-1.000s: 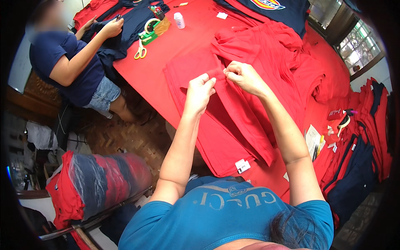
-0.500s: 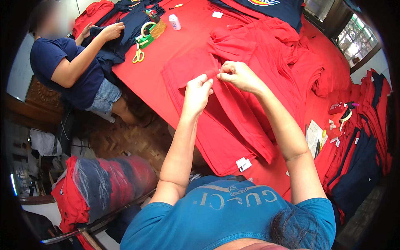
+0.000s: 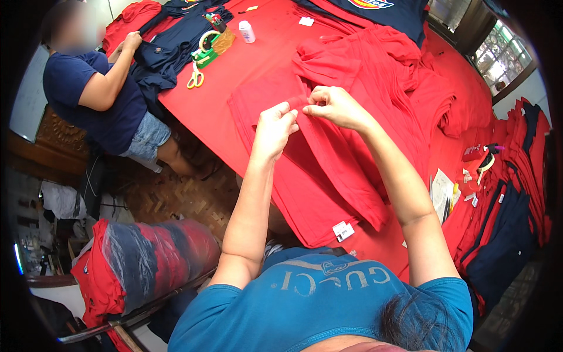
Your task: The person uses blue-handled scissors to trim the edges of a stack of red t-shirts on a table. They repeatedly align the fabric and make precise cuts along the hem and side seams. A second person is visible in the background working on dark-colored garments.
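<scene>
Red garment (image 3: 328,176) flat on red table (image 3: 246,76), long axis running away from the person | left hand (image 3: 274,126) and right hand (image 3: 331,108) pinch one fold, fingertips nearly touching | scissors (image 3: 195,78) well apart, left.

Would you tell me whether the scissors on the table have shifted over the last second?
No. The scissors lie beside the green tape roll, as before; only the camera view shifted.
</scene>
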A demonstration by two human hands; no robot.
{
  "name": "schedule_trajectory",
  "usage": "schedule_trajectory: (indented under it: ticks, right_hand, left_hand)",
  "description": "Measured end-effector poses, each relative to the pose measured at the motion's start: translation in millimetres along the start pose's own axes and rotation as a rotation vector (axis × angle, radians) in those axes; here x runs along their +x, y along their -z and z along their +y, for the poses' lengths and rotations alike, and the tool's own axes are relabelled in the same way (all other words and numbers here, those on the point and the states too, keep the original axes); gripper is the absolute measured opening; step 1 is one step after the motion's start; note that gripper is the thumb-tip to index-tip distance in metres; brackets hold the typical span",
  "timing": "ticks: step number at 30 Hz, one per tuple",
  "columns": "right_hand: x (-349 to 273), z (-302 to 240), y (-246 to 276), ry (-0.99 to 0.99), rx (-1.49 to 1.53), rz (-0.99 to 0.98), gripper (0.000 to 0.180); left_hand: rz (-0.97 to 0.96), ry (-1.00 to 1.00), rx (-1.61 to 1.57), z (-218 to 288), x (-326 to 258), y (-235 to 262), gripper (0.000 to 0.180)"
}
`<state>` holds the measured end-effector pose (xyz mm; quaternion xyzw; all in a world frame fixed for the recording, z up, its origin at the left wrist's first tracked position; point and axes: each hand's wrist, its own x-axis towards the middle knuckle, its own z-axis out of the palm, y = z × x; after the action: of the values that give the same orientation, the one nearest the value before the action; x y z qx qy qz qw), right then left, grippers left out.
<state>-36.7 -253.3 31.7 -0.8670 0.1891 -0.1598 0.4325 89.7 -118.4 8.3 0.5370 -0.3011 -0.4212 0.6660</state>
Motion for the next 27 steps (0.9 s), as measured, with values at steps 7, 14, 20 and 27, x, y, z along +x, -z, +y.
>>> schedule_trajectory:
  ticks: [7, 14, 20, 27]
  right_hand:
    - [1.6, -9.5, 3.5, -0.053, -0.018, -0.005, 0.026]
    - [2.4, 7.8, -1.5, -0.01, 0.105, 0.035, 0.023]
    - [3.8, 12.4, 1.4, -0.026, 0.103, 0.004, 0.02]
    - [-0.7, 25.7, 5.9, -0.021, 0.202, 0.001, 0.023]
  left_hand:
    - [-0.032, -0.06, 0.026, -8.1, 8.5, 9.7, 0.02]
    - [0.002, -0.057, 0.073, -5.0, 4.8, 1.7, 0.027]
    - [-0.013, -0.042, 0.063, -3.4, 3.6, 1.0, 0.027]
    - [-0.027, 0.05, -0.186, 2.8, 4.5, -2.3, 0.008]
